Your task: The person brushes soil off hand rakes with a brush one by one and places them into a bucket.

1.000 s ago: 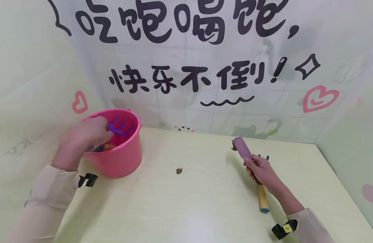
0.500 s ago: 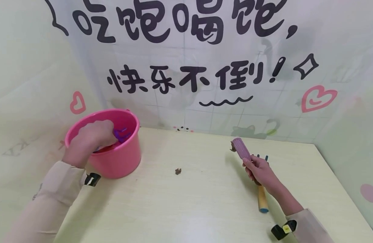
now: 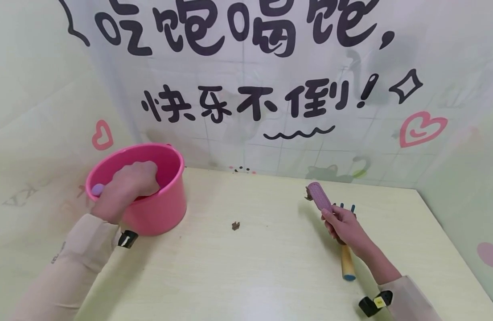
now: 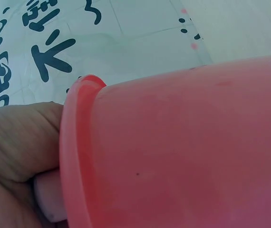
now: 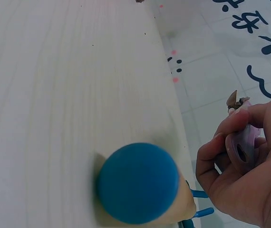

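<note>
My left hand reaches into a pink bucket and grips a purple toy rake, its prongs now hidden behind the hand. In the left wrist view, a lilac handle stub shows in the curled palm beside the bucket's rim. Left of that wrist, a rounded lilac end pokes up inside the bucket. My right hand pinches a lilac tool with a gridded face and a hole at its near end. A dry brown leaf piece is at its far tip, above the table.
Under my right hand lies a small hand fork with a wooden handle, a blue end cap and blue prongs. A brown scrap lies mid-table. A printed sheet walls the back and sides.
My left hand has moved right and sunk deeper into the bucket, and the purple rake's prongs have gone out of sight. A rounded lilac end has appeared at left. My right hand stays still.
</note>
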{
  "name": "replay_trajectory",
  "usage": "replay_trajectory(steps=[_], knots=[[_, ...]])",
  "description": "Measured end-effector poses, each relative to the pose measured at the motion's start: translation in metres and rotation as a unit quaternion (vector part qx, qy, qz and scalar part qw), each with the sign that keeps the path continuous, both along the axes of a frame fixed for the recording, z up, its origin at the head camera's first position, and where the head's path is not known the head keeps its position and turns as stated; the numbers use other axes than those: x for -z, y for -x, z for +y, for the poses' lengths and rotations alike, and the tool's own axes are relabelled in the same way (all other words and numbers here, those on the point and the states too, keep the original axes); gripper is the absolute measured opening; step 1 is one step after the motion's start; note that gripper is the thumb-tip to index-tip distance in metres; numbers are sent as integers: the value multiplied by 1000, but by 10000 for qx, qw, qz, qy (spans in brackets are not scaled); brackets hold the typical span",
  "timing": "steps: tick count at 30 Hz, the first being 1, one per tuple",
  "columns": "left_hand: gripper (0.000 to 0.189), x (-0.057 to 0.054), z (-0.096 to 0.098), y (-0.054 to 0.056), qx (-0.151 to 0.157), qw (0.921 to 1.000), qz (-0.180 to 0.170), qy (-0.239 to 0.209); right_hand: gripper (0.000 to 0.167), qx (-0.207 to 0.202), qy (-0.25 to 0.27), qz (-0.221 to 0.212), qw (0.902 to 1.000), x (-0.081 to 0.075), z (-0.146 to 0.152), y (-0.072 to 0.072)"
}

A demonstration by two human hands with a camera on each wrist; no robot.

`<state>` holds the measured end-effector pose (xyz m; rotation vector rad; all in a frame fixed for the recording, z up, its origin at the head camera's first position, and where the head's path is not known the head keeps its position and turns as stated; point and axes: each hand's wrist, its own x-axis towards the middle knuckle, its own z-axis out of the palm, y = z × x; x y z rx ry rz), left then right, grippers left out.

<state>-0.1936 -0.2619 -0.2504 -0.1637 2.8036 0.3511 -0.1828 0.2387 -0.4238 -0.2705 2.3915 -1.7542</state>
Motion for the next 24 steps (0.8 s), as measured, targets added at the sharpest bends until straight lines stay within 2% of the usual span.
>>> replay_trajectory(steps=[7,10,13,17,21,24], knots=[[49,2,-2,-6,-138,9991,388,21,38,15,4,-30,10000,-2,0,1],[43,3,0,-9,-150,9971,742,58,38,26,12,-8,10000,-2,0,1],[35,4,5,-13,-57,9917,1277,126,38,25,36,5,10000,-2,-1,1],[30,3,17,-19,132,9775,2100,151,39,24,44,5,10000,-2,0,1],[27,4,38,-25,343,9561,2908,-156,41,72,3,36,10000,-3,3,3],[26,13,61,-31,625,9378,3372,-537,43,119,1,91,9999,-3,4,4]])
